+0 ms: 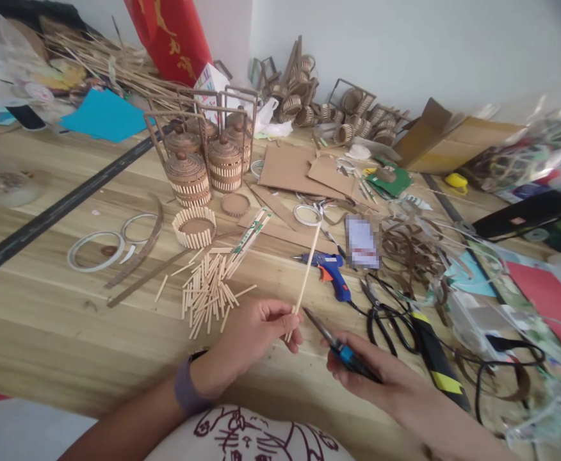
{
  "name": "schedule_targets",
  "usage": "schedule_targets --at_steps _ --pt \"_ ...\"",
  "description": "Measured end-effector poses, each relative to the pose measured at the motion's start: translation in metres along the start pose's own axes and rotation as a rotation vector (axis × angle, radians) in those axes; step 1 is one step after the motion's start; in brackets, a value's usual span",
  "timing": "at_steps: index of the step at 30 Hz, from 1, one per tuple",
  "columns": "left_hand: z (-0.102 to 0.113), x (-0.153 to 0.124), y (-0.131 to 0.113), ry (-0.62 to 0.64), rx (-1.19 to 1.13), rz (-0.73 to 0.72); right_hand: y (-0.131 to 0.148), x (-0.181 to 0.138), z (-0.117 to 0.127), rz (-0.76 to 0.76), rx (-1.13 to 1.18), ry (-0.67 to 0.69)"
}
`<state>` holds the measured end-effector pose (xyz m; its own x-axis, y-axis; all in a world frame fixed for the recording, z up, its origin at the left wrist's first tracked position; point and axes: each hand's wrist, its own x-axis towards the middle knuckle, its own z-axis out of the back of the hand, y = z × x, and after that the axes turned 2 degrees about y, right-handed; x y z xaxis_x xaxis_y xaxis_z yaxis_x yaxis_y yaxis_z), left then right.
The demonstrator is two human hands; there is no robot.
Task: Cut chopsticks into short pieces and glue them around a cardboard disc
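My left hand (254,333) pinches a long thin bamboo stick (306,274) near its lower end, and the stick slants up and away. My right hand (371,371) grips blue-handled cutting pliers (331,339) whose open jaws sit just right of the stick's lower end. A heap of short cut stick pieces (208,288) lies on the wooden table (45,307) just beyond my left hand. Behind the heap stands a small round open basket of sticks (195,226).
Several finished lidded woven baskets in frames (203,157) stand farther back. A blue glue gun (331,269), black scissors (381,317), tape rings (95,250), cardboard sheets (294,169) and brown strips crowd the right side. A black bar (54,214) crosses the left.
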<state>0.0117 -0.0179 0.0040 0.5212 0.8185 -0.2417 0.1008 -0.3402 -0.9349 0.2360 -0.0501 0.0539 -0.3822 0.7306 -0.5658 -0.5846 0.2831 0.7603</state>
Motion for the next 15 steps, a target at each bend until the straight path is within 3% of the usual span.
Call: schedule_targets --at_steps 7,15 --pt "-0.008 0.0 -0.001 0.113 -0.01 0.157 0.017 0.0 0.001 0.042 0.037 0.019" --pt "-0.009 0.0 0.004 0.147 -0.069 0.181 0.039 0.011 -0.002 0.1 0.083 0.124"
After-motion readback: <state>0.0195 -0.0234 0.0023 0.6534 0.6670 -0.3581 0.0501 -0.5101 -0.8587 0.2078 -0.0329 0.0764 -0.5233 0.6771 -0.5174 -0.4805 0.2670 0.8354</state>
